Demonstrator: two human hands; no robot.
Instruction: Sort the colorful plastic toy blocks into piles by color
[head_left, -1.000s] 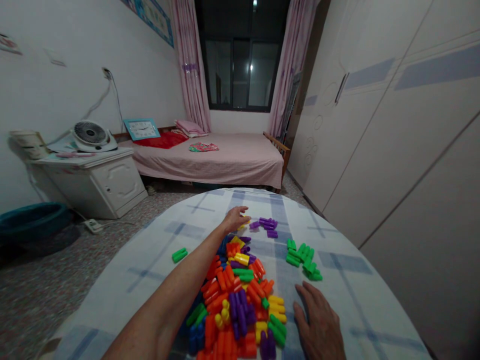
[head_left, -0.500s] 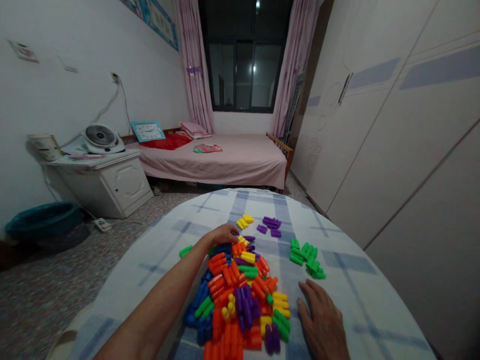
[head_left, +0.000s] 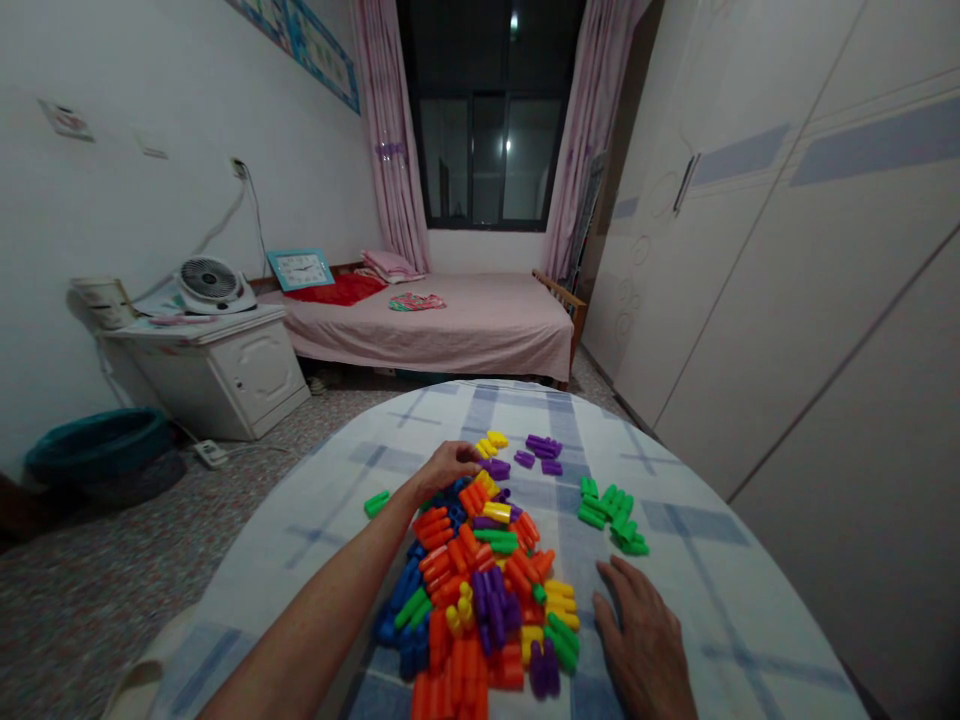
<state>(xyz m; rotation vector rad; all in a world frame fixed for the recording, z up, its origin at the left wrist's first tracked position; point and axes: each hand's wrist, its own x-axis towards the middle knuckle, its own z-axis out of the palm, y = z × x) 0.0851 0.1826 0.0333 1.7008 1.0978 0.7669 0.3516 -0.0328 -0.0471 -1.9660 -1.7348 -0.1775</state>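
My left hand [head_left: 450, 466] reaches over the far end of a mixed heap of plastic building blocks, its fingers closed at the edge of a purple block [head_left: 496, 468]. Under and beside that hand lie orange blocks [head_left: 474, 496], a yellow block [head_left: 496, 512] and dark blue blocks [head_left: 405, 585]. My right hand [head_left: 646, 640] rests on the tablecloth to the right of the heap, holding nothing, its fingers stretched out. Nearest to it in the heap are green blocks [head_left: 562, 640] and yellow blocks [head_left: 561, 603].
Sorted groups lie apart on the table [head_left: 720, 590]: yellow blocks [head_left: 491, 443], purple blocks [head_left: 544, 446] and green blocks [head_left: 613, 508]. A lone green block [head_left: 376, 503] sits left of my forearm. Beyond stand a bed [head_left: 480, 325], a white cabinet [head_left: 259, 375] and a wardrobe [head_left: 787, 300].
My left hand has shifted slightly up and away from the heap, and the purple block at its fingertips has moved with it. My right hand stays in place.
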